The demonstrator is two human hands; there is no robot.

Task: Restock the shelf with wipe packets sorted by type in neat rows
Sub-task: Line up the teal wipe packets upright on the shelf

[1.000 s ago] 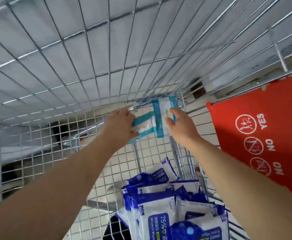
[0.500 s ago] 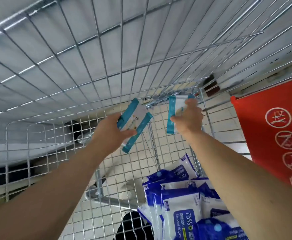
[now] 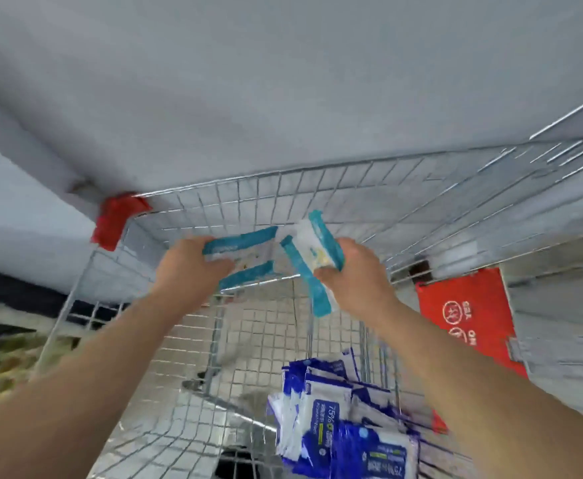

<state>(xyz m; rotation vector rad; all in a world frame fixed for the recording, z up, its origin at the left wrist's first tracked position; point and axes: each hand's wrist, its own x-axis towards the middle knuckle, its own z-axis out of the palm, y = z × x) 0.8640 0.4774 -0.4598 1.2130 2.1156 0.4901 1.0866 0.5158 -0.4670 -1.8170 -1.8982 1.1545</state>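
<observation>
Head view, blurred by motion. Both forearms reach forward over a wire trolley (image 3: 317, 183).

The left hand (image 3: 193, 264), just at 8 o'clock of frame centre, grips a left teal-edged packet (image 3: 241, 240) by its near end. The thumb lies on top and the fingers are curled beneath. This packet lies roughly level, its teal bands running towards 2 o'clock.

The right hand (image 3: 355, 267), at 4 o'clock of centre, holds a right teal-edged packet (image 3: 312, 257). The fingers wrap its far side and the thumb presses the near face. This packet is tilted, its long edge running from 12 to 6 o'clock. The two packets sit just beside each other above the trolley's far rim; contact between them cannot be told.

A heap of blue packets (image 3: 335, 420) lies in the trolley at 5 o'clock, well below both hands.

A red corner guard (image 3: 117, 219) sits on the trolley's rim at 9 o'clock. A red panel (image 3: 466, 316) with white symbols hangs at 4 o'clock.
</observation>
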